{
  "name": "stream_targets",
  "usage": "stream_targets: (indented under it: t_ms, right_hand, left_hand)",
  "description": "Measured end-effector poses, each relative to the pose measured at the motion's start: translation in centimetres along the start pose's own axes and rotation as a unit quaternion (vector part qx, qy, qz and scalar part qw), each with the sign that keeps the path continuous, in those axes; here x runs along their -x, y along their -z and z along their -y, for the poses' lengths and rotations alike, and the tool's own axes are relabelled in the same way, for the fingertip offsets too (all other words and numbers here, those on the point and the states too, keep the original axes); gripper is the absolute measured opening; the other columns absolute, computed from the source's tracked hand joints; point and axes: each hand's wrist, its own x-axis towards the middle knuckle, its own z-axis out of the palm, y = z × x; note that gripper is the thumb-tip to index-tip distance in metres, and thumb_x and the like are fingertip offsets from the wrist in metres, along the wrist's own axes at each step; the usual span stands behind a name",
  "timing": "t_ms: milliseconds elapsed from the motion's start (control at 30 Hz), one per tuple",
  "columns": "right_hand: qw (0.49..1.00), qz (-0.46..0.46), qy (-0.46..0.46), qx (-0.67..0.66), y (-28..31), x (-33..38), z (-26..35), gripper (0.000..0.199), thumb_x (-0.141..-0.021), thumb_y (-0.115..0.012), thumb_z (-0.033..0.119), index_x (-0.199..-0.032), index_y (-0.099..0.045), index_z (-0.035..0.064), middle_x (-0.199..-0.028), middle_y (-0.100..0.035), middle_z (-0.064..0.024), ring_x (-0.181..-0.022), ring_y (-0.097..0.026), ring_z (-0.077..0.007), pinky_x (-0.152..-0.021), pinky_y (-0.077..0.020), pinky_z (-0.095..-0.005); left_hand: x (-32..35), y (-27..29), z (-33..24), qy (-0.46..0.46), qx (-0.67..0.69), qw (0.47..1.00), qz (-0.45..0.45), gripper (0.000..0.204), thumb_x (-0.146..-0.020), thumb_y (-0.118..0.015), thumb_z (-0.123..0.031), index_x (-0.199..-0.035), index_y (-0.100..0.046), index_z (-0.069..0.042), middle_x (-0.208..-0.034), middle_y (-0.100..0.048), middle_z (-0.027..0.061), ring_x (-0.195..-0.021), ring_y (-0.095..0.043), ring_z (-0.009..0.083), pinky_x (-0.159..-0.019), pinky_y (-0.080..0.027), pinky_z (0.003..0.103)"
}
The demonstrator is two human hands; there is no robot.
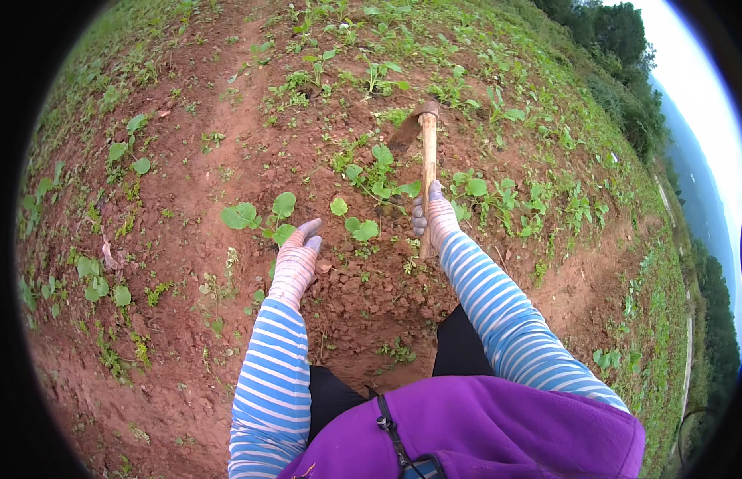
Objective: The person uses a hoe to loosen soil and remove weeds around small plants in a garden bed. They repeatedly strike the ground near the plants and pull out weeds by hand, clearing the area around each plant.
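Note:
My right hand, in a pale glove with grey fingers, is wrapped round the wooden handle of a short hoe. The handle stands nearly upright in view, its lower end showing below my fist. At its far end the brown metal blade slants down to the left, over the soil beside a leafy plant. My left hand, gloved alike, hovers with nothing in it and its fingers stretched out. Close to its fingertips grow a round-leaved seedling and another small seedling.
Loose, crumbly red soil lies between my hands and my dark-trousered knees. Seedlings and low weeds cover the slope ahead and to the right. A bare earth strip runs up the left. Trees stand at the far right.

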Motion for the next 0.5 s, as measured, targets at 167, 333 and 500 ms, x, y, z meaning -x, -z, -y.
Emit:
stream_targets:
  t_ms: [167,333,500]
  right_hand:
    - [0.995,0.002,-0.086,-0.049,-1.2,-1.7,-4.9,0.068,-0.085,-0.044,0.078,-0.09,-0.047,0.0103,-0.059,-0.042,0.0027,-0.041,-0.035,-0.0097,-0.039,-0.032,-0.0265]
    - [0.987,-0.047,-0.07,0.139,3.9,-0.4,-3.6,0.066,-0.09,-0.04,0.074,-0.084,-0.049,0.0092,-0.054,-0.041,-0.0004,-0.038,-0.035,-0.0134,-0.037,-0.0328,-0.0311]
    - [0.964,-0.052,-0.03,0.258,5.3,0.6,-0.1,0.058,-0.094,-0.046,0.065,-0.08,-0.052,0.0086,-0.05,-0.043,-0.0017,-0.034,-0.036,-0.0147,-0.032,-0.0299,-0.0314]
  left_hand:
    - [0.5,0.8,0.2,0.0,0.011,1.0,-0.007,0.041,-0.095,-0.054,-0.001,-0.135,-0.056,-0.007,-0.133,-0.059,0.0125,-0.122,-0.053,0.0208,-0.105,-0.04,0.032]
    - [0.4,1.4,0.6,-0.001,-0.001,1.0,-0.01,0.04,-0.095,-0.053,-0.001,-0.135,-0.056,-0.007,-0.133,-0.058,0.0123,-0.123,-0.053,0.0207,-0.106,-0.04,0.031]
    - [0.5,1.7,0.5,0.002,-0.024,1.0,-0.002,0.04,-0.095,-0.054,-0.001,-0.134,-0.056,-0.007,-0.133,-0.059,0.012,-0.122,-0.053,0.021,-0.106,-0.04,0.032]
